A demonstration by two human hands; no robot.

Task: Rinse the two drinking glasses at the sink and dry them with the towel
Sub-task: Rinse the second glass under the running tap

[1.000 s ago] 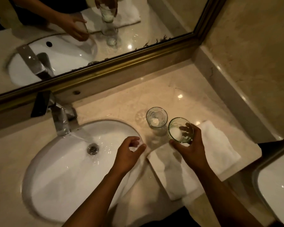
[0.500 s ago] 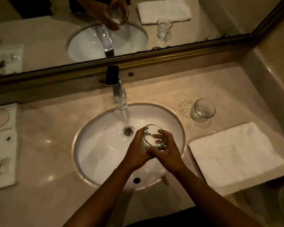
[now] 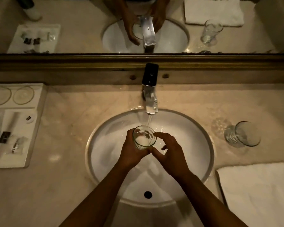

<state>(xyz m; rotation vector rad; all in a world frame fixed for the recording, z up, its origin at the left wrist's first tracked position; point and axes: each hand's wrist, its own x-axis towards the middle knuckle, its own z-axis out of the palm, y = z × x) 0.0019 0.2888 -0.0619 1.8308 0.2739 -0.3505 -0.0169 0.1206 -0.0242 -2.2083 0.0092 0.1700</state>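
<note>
Head view looks straight down on the sink (image 3: 105,154), with the tap (image 3: 150,97) at twelve o'clock running a thin stream into the basin. At the basin's centre the left hand (image 3: 131,153) wraps its fingers round the first glass (image 3: 144,137) and holds it mouth-up, rim just under the stream. At about three o'clock of that glass, the right hand (image 3: 169,154) has its fingers loosely spread, one fingertip near the rim; it grips nothing that I can see.

By my reading the task is at its start: rinsing of the first glass is only under way. The second glass (image 3: 242,134) stands on the counter (image 3: 69,185) at three o'clock of the sink, apart from the water, and looks not yet rinsed. At four o'clock the towel (image 3: 259,190) lies folded and flat, apparently unused. So both dryings and one whole rinse are left.

Dim light makes it hard to tell how much water sits in the held glass, or whether the right fingertip touches it. The left palm side is hidden behind the glass. The towel's far edge is cut off, as is the amenity tray (image 3: 38,122) at nine o'clock.
</note>
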